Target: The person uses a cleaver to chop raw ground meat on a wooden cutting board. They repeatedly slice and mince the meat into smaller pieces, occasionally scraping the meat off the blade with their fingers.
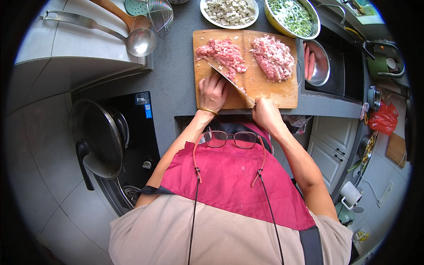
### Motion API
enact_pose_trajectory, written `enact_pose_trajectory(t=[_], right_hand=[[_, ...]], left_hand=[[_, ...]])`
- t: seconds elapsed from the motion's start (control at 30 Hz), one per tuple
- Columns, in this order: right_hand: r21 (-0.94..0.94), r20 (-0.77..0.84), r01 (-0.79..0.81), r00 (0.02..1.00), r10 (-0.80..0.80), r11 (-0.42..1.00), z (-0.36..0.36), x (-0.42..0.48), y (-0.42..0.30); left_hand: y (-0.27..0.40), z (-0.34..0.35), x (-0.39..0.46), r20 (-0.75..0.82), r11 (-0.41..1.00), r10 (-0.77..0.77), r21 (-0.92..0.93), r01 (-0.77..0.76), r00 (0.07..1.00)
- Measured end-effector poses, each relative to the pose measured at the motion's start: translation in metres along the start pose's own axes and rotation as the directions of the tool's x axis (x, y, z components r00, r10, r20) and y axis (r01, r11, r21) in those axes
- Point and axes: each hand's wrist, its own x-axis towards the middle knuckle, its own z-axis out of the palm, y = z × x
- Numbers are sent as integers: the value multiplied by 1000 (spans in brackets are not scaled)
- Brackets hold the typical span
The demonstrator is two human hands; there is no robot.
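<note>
My right hand (269, 112) is wrapped around the handle of a kitchen knife (230, 81), near the front edge of a wooden cutting board (205, 74). The blade runs diagonally up and left, its far end by a loose pile of chopped pink meat (227, 53). Close against the near side of the blade, my left hand (212, 92) rests on the board with curled fingers. Whether anything is under those fingers is hidden. A thicker mound of finely chopped meat (274, 61) lies on the board's right half. Small bits of meat lie along the blade.
Behind the board stand a plate of diced tofu (230, 13) and a bowl of green sprouts (293, 18). At right, a metal bowl (320, 66) with reddish pieces sits at the sink (344, 73). A lidded pan (99, 142) is on the stove at left; a ladle (140, 41) lies above.
</note>
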Motion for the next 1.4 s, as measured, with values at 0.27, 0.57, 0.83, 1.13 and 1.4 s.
enact_pose_trajectory(t=[0.27, 0.57, 0.83, 1.13, 1.4], right_hand=[[2, -21, 60, 998, -60, 998, 10, 46, -37], [94, 11, -5, 1000, 4, 996, -12, 8, 5], [-27, 15, 41, 999, -41, 999, 9, 7, 0], [-2, -48, 94, 994, -94, 996, 15, 46, -39], [82, -27, 2, 1000, 1, 997, -3, 6, 4]], left_hand=[[-3, 3, -5, -5, 999, 1, -40, -1, 1000], [2, -7, 0, -112, 985, -20, -174, 0, 994], [0, -4, -2, -60, 997, 0, -77, -5, 998], [-4, 0, -5, -44, 993, -20, -115, 15, 999], [2, -4, -3, -144, 982, -46, -189, 19, 989]])
